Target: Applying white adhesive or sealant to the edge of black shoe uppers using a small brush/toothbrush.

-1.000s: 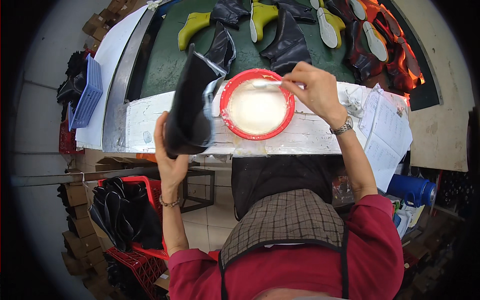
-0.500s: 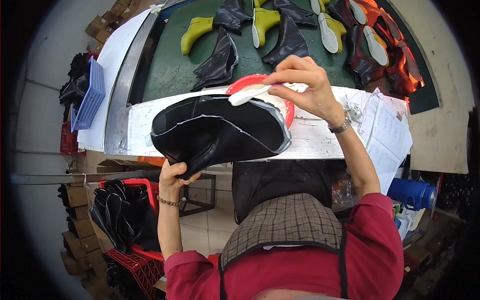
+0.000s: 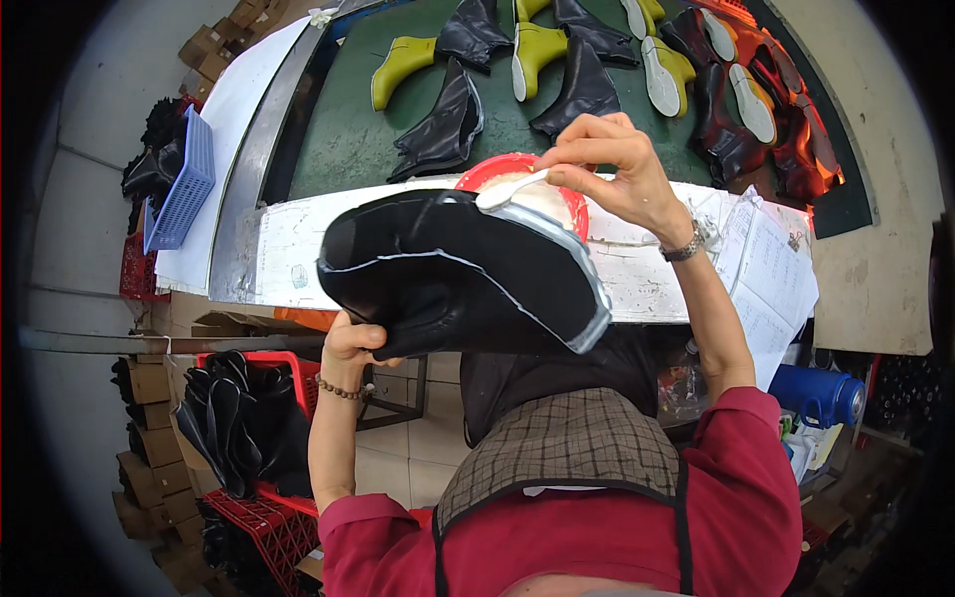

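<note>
My left hand (image 3: 353,341) grips a black leather boot upper (image 3: 438,284) from below, thumb on its near side. The upper lies tilted on its side in the air over the bench edge. A pale line of paste or seam runs across it, and its right-hand rim is whitish. Pinched between thumb and fingers of my right hand (image 3: 612,169) is a slim white brush (image 3: 507,191), its paste-coated head at the upper's far edge. Just behind stands a red bowl (image 3: 477,175) of white paste, partly hidden by the upper and the brush.
Black uppers (image 3: 443,124) and yellow-green boot lasts (image 3: 403,68) lie on the green surface (image 3: 343,129) beyond the white bench (image 3: 284,264). Papers (image 3: 766,289) and a blue jug (image 3: 816,395) are at right. A red crate (image 3: 264,527) and black uppers stand lower left.
The boot upper has moved right, its right end swinging down towards me and showing more whitish rim. The brush has shifted slightly right along the edge. Both hands keep their holds.
</note>
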The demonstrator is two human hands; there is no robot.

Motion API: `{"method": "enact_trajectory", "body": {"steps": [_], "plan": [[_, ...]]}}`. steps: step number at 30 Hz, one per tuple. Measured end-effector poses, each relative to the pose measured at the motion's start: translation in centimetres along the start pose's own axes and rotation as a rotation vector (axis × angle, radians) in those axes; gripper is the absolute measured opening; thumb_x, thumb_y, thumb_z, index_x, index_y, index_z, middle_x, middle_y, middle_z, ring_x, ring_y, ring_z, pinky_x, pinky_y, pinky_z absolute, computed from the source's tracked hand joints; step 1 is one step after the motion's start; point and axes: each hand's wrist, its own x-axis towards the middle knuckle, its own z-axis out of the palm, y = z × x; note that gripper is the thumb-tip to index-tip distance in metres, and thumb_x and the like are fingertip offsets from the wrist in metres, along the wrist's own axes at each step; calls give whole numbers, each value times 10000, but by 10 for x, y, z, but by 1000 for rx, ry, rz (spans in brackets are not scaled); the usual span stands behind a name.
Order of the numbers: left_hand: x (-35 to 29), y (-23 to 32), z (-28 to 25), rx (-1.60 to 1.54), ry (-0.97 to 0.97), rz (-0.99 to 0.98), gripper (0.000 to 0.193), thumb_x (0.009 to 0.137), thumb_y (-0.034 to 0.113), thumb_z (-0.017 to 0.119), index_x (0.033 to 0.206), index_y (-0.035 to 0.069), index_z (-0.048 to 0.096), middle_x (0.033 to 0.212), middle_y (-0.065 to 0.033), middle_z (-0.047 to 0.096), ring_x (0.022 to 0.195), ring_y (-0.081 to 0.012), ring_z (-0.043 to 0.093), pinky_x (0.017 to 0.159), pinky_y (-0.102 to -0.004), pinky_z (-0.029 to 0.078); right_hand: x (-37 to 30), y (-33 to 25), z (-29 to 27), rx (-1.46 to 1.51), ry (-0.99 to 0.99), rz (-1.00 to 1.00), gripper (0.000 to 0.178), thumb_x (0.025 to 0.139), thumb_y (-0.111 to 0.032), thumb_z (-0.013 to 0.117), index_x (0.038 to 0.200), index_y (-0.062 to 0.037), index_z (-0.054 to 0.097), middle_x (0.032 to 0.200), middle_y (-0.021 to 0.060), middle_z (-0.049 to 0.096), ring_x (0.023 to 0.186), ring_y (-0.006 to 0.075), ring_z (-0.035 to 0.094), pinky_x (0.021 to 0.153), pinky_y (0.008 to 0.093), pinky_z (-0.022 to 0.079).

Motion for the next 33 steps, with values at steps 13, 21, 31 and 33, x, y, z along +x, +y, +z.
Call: {"method": "enact_trajectory", "body": {"steps": [13, 21, 31, 33], "plan": [[28, -9, 18, 184, -27, -359, 635, 793, 107, 773, 1325, -115, 507, 704, -185, 691, 421, -110, 561, 346, -181, 314, 54, -10, 8, 38, -216, -176, 161, 858, -263, 839, 958, -137, 834, 881, -39, 697, 808, 107, 555, 853, 314, 350], [31, -5, 17, 155, -47, -306, 608, 776, 82, 786, 1294, -119, 539, 733, -177, 692, 417, -97, 508, 351, -217, 309, 69, -7, 10, 5, -120, -343, 153, 840, -231, 844, 982, -176, 834, 935, -43, 677, 900, 115, 596, 919, 312, 376], [48, 62, -49, 697, 625, 411, 590, 829, -3, 780, 1360, -3, 525, 995, -152, 719, 657, -146, 647, 494, -258, 485, -104, 83, 44, 396, 278, 908, 212, 1076, -219, 576, 1110, -17, 631, 789, -2, 611, 502, 27, 451, 429, 216, 337], [77, 75, -85, 827, 696, 502, 623, 803, -46, 793, 1352, 52, 515, 1005, -125, 699, 646, -131, 631, 478, -253, 471, -134, 89, 62, 298, 328, 956, 216, 1075, -217, 581, 1138, -24, 653, 767, -21, 595, 545, 21, 439, 475, 207, 341]]}}
